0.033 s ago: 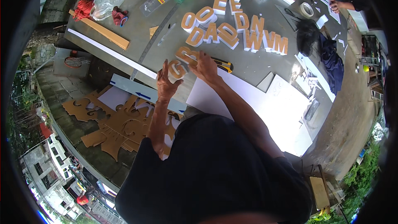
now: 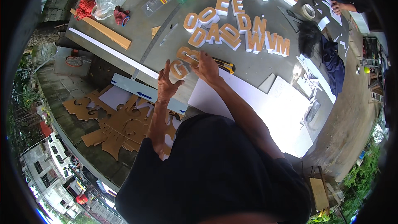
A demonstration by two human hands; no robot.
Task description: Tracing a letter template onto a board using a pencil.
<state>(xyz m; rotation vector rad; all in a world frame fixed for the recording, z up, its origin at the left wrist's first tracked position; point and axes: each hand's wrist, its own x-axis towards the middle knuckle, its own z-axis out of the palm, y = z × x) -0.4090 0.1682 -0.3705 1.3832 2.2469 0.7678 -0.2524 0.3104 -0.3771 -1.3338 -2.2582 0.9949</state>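
Observation:
My left hand [image 2: 167,85] is open, fingers stretched and thumb apart, beside a small tan-faced block letter [image 2: 180,70] with pale sides. Just beyond lies another tan block letter [image 2: 185,54]. At its right end, the fingers of my right hand [image 2: 206,67] are curled together and grip it; the fingertips are partly hidden. A yellow-and-black utility knife [image 2: 224,65] lies on the table right beside my right hand. Farther off stands a group of tan-topped, white-sided block letters [image 2: 228,35].
White sheets [image 2: 253,99] cover the table's near right. A steel ruler [image 2: 155,41] and a long white strip [image 2: 112,53] lie left. Cut brown boards [image 2: 118,126] rest below the table edge. A co-worker's hand [image 2: 338,7] is at the far right, near a tape roll [image 2: 308,11].

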